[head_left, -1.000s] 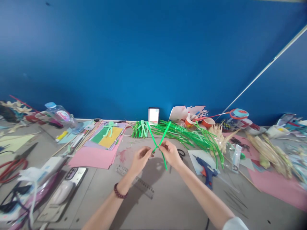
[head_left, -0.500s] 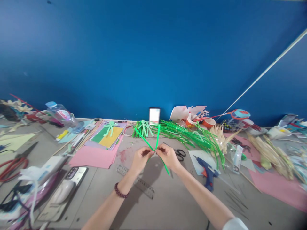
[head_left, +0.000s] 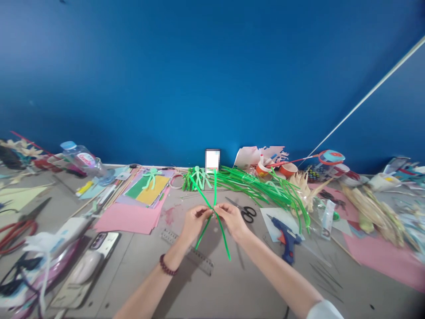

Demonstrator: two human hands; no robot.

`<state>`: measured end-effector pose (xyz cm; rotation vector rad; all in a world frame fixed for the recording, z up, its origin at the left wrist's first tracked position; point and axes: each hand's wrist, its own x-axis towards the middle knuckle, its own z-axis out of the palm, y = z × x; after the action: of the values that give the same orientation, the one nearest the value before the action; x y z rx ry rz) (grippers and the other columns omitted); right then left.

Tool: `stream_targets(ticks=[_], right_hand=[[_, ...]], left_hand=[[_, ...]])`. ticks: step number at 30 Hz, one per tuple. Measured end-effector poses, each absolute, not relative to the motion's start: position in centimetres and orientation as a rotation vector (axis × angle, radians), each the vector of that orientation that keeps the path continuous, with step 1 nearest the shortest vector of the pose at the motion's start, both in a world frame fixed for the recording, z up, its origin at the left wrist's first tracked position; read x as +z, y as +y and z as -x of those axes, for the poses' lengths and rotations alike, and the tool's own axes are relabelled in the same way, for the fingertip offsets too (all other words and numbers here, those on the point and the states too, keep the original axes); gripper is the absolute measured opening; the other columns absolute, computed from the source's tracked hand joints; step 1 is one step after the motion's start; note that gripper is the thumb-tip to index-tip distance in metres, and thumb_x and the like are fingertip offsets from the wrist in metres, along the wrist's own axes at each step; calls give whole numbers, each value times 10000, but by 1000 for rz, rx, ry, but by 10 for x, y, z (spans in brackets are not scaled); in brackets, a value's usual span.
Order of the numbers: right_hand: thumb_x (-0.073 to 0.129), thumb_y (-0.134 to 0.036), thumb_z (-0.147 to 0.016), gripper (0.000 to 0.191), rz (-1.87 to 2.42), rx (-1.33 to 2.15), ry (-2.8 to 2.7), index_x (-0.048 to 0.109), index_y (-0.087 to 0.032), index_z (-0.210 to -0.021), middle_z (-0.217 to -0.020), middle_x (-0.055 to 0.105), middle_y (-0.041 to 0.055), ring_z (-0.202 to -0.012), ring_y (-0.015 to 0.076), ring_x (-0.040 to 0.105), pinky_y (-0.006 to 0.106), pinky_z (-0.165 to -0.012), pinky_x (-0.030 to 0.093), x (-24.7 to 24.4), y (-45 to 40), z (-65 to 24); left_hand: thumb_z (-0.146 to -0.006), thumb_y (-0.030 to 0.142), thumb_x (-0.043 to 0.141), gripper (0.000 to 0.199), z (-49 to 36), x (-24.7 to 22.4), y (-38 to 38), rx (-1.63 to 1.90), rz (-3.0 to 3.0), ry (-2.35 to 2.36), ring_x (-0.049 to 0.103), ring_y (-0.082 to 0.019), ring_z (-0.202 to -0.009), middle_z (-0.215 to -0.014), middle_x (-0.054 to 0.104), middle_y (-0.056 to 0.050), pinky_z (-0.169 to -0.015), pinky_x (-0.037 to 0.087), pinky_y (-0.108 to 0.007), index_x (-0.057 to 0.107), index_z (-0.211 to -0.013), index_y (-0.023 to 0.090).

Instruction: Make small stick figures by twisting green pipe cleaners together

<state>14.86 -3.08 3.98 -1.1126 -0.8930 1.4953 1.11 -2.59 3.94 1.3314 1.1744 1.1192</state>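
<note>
Green pipe cleaners (head_left: 225, 239) cross in an X above the table, pinched at their crossing by both hands. My left hand (head_left: 196, 219) closes thumb and fingertips on the crossing from the left. From the right, my right hand (head_left: 231, 218) pinches the same spot. Two ends point up and away; two hang down toward me. Beyond the hands stand small green pipe-cleaner figures (head_left: 200, 177), and a bundle of green pipe cleaners (head_left: 254, 184) lies to their right. A clear ruler (head_left: 202, 260) lies under my left forearm.
Black scissors (head_left: 248, 214) and a blue glue gun (head_left: 288, 239) lie to the right. Pink paper (head_left: 124, 218), a phone (head_left: 108, 243) and a white mouse (head_left: 86, 267) are at left. A plastic bottle (head_left: 83, 157) stands near the blue wall (head_left: 212, 79).
The lower ends of the pipe cleaners now hang farther down, and a lower left end shows more clearly. The hands stay pinched together in nearly the same place.
</note>
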Motion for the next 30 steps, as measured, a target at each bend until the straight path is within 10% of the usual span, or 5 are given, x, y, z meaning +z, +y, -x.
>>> stream_targets(ticks=[12, 30], right_hand=[[805, -390, -548, 326, 1025, 1691, -860, 636, -166, -715, -634, 609, -16, -574, 103, 529, 234, -580, 425, 49, -27, -160], [782, -322, -611, 305, 950, 1860, -1003, 639, -163, -830, -680, 639, -16, -516, 82, 532, 221, -532, 413, 43, -26, -171]], left_hand=[[-517, 321, 829, 304, -9, 41, -27, 1008, -802, 935, 542, -103, -555, -641, 662, -18, -589, 440, -234, 687, -709, 133], [-650, 426, 754, 348, -7, 49, -31, 745, -1011, 709, 586, -137, -671, -763, 664, -53, -700, 455, -269, 651, -817, 138]])
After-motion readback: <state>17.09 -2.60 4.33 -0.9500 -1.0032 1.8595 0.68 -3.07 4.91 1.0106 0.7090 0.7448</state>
